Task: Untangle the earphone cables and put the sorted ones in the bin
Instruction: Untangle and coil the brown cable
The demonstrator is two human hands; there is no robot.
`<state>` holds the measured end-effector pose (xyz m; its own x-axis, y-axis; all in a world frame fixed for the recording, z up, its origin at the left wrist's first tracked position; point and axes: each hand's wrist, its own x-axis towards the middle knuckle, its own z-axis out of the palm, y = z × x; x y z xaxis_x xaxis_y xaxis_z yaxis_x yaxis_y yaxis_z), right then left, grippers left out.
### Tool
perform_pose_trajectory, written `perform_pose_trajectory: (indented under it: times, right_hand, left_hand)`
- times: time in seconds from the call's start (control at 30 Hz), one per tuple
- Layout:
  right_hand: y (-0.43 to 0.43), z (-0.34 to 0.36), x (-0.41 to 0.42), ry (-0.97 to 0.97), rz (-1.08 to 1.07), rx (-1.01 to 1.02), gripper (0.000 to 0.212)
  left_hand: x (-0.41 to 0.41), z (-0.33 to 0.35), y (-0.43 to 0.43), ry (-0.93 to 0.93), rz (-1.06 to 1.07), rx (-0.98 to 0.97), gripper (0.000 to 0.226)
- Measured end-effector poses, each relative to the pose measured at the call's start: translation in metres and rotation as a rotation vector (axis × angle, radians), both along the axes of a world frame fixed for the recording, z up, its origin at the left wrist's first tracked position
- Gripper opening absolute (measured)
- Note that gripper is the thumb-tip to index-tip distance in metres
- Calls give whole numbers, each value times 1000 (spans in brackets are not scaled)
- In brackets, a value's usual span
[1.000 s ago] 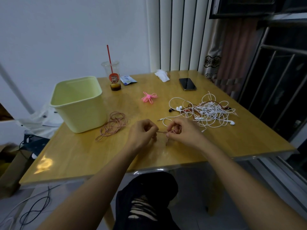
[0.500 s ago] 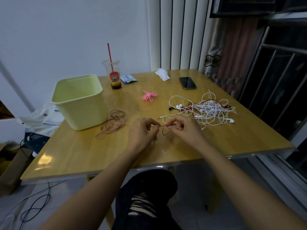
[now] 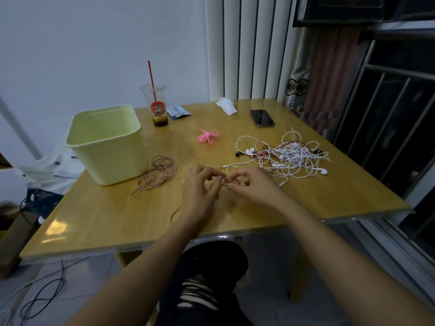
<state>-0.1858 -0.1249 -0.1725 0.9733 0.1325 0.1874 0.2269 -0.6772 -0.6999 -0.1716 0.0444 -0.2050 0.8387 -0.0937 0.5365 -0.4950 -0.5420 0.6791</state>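
Both hands are working over the wooden table (image 3: 117,215), right of the bin (image 3: 113,161) and nearer to us than it. We're pinching a thin reddish-brown cable (image 3: 229,181) with the left hand (image 3: 200,187), thumb against curled fingertips. The right hand (image 3: 254,184) is gripping the same cable's small loop from the other side, fingers curled. The hands are sitting nearly touching, with the cable running between them. A strand is trailing out beneath the left wrist toward us. The bin, pale yellow-green, is standing upright. A loose pinkish-brown coil (image 3: 155,175) is lying just beside the bin's right wall; we can't tell whether it's touching. The white earphone tangle (image 3: 287,156), with red-brown strands running through it, is sitting well right of the bin, past the right hand. A pink bundled cable (image 3: 208,136) is lying right of the bin, between it and the tangle, farther from us. Behind the bin's right corner a plastic cup (image 3: 156,105) with a red straw is standing; right of that a small packet (image 3: 177,111), a tissue (image 3: 226,105) and a dark phone (image 3: 261,118) are lying.
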Motion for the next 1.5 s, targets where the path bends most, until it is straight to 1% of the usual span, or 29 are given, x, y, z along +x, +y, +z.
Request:
perform_pose_trajectory:
  times: [0.07, 0.1, 0.17, 0.27, 0.37, 0.57, 0.67, 0.8, 0.9, 1.0, 1.13, 1.23, 1.3, 1.37, 1.4, 1.5]
  right_hand:
    - [2, 1, 2, 22, -17, -40, 8]
    - [4, 1, 4, 3, -44, -49, 7]
    - [5, 0, 6, -72, -120, -52, 6]
    - [9, 0, 5, -178, -197, -66, 12]
    - [13, -3, 3, -269, -199, -104, 14]
    - [16, -13, 1, -335, -159, -90, 8]
    - [14, -15, 1, -308, -176, -55, 9]
    - [12, -19, 5, -350, -158, 8, 6]
    - [10, -19, 7, -359, -140, -12, 5]
    - [9, -17, 6, -308, -99, -27, 11]
    - [7, -16, 5, -284, -61, -19, 19]
    - [5, -14, 4, -261, -70, 25, 14]
    - [4, -15, 4, -259, -62, 61, 1]
    - [5, -17, 4, -260, -55, 120, 16]
    - [5, -17, 4, -257, -57, 141, 19]
    - [5, -17, 2, -256, -32, 99, 12]
  left_hand:
    - [0, -1, 0, -14, -5, 14, 7]
    - [0, -1, 0, -28, -1, 20, 6]
    - [-2, 0, 0, -63, 10, 32, 5]
    - [-5, 1, -2, -91, 30, 55, 10]
    - [-7, 1, -3, -97, 87, 66, 19]
    - [-7, 1, 0, -57, 197, 36, 34]
    - [-8, 1, 0, -36, 206, 52, 34]
    - [-7, 1, 0, -37, 203, 105, 22]
    - [-6, 0, 2, -51, 157, 75, 14]
    - [-7, 1, 3, -25, 105, 25, 8]
    - [-6, 0, 2, 36, 79, -1, 10]
    - [-5, -2, 1, 96, 78, -50, 10]
    - [-5, -3, 1, 94, 81, -74, 9]
    - [-4, -4, 1, 63, 105, -59, 9]
    - [-4, -4, 1, 46, 125, -45, 10]
    - [-5, -4, 1, 33, 143, -46, 14]
